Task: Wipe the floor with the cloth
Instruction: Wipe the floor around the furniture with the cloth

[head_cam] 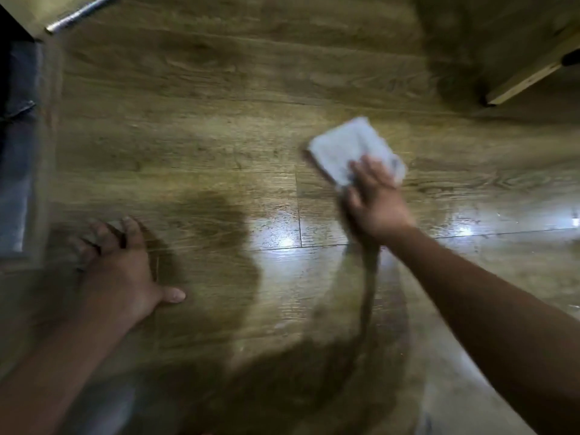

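While the left hand [122,271] sits flat on the wood floor [204,136] at lower left, fingers spread and thumb stuck out, the right hand [376,202] presses the white cloth [348,146] down right of centre; its fingers look close together on the cloth's near corner, pretty blurry though; wooden leg [530,73] upper right.

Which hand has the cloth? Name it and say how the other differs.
The right hand, whose fingers rest on the near edge of the white cloth. The left hand lies on the bare wooden floor, fingers spread, touching no cloth.
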Demonstrator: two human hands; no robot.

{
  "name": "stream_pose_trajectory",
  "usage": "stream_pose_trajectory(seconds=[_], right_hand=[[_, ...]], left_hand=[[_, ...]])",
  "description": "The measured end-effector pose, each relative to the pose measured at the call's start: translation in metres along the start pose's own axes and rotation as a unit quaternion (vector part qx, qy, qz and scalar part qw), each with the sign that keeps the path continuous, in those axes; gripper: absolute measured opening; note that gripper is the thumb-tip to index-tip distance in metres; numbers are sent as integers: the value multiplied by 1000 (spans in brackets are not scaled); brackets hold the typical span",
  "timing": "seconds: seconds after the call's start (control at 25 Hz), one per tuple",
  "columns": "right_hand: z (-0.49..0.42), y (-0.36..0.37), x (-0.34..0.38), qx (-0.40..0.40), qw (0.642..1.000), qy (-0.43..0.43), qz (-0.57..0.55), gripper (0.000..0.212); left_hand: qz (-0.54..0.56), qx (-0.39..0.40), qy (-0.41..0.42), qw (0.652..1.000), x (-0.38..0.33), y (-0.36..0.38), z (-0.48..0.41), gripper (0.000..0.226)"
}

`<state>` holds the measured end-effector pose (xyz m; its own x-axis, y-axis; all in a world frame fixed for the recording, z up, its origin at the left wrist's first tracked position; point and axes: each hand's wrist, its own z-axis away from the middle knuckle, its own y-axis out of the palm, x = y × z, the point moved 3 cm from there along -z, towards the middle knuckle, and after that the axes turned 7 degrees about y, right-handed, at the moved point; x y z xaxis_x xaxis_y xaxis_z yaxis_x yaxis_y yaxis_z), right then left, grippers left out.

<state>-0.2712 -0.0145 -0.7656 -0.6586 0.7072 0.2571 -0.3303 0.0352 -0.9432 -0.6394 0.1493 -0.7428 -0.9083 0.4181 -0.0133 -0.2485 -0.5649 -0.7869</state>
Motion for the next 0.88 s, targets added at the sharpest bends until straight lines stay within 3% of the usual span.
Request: stream_pose_trajectory(seconds=[0.08,0.16,0.24,0.32,0.4,0.48,0.6,0.72,0.8,0.88], right_hand=[[1,-38,-105,-23,981,192,7,58],[6,-60,-151,-36,941,335,-30,57],[9,-49,-135,-66,930,359,-51,51],[22,-25,-74,-90,948,298,-73,45],[53,11,13,-74,979,181,-63,46],[93,47,112,4,998,32,-51,49],[145,81,216,98,978,-179,-38,55],[131,71,189,117,958,-263,-12,56],[104,47,113,87,975,-206,0,52],[71,14,17,46,994,-92,36,55]], left_hand=[[8,9,3,1000,-1,-2,0,148],[5,14,7,1000,0,-1,0,148],[4,17,8,1000,2,2,-2,149],[13,21,5,1000,2,3,-5,150],[24,19,8,1000,2,5,-5,150],[27,10,7,1000,3,5,-5,150],[22,-9,12,1000,5,8,-1,144],[10,-19,26,999,11,11,3,147],[8,-17,39,999,13,12,3,146],[15,-9,48,999,14,13,2,144]])
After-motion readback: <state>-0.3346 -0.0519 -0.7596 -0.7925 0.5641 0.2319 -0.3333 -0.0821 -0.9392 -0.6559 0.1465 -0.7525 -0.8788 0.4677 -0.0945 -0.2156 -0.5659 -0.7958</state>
